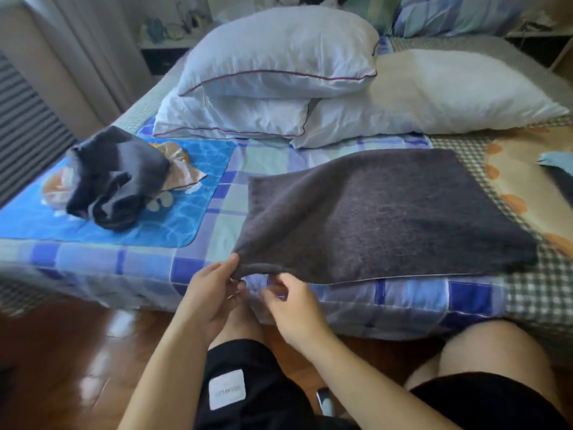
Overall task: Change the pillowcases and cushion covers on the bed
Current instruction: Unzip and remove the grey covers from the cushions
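Note:
A dark grey fuzzy pillowcase (384, 212) lies flat on the bed near its front edge. My left hand (214, 293) pinches its near left corner between thumb and fingers and lifts it a little. My right hand (288, 302) is just beside it under the same hem, fingers curled at the edge. Three bare white pillows are piled at the head of the bed: one on top (279, 54), one under it (232, 116), one to the right (459, 91).
A crumpled dark cover (114, 178) sits on a blue mat (192, 206) at the left. The bed has a blue checked sheet (412, 296). A patterned pillow (459, 13) lies at the back right. Wooden floor (62, 352) and my knees are below.

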